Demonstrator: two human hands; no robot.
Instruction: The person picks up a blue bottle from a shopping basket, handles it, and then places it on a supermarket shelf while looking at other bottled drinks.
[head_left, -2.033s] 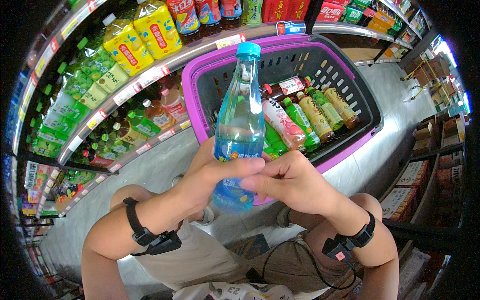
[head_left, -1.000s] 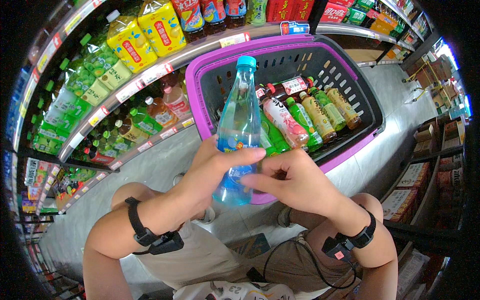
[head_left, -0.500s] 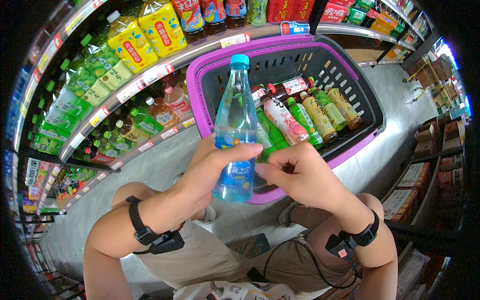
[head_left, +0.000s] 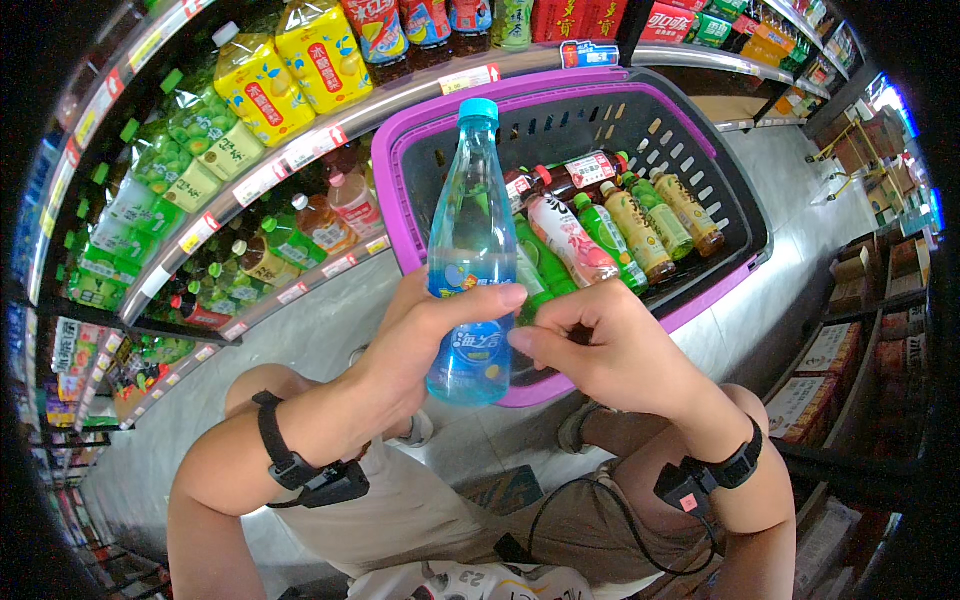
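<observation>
A clear soda bottle (head_left: 470, 240) with a blue cap and blue label stands nearly upright in front of me. My left hand (head_left: 420, 320) is wrapped around its lower half, thumb across the label. Close by its right side is my right hand (head_left: 610, 350), fingers curled in and thumb tip near the label's edge. Whether those fingers hold anything is hidden. Beyond both hands sits a dark shopping basket (head_left: 400, 190) with a purple rim. Inside it lie several drink bottles, among them a pink-labelled bottle (head_left: 572, 240) and a yellow-labelled bottle (head_left: 640, 235).
Shelves of bottled drinks curve along the left and far side, with large yellow packs (head_left: 262, 85) on an upper tier. Price tags line the shelf edge (head_left: 300, 150). At the right, stacked cartons (head_left: 815, 380) fill low shelving. Grey tiled floor (head_left: 770, 190) runs between.
The soda bottle has risen very slightly in my left hand's grip, its cap a little higher. My right hand stays almost in place beside it. The basket and its bottles have not moved.
</observation>
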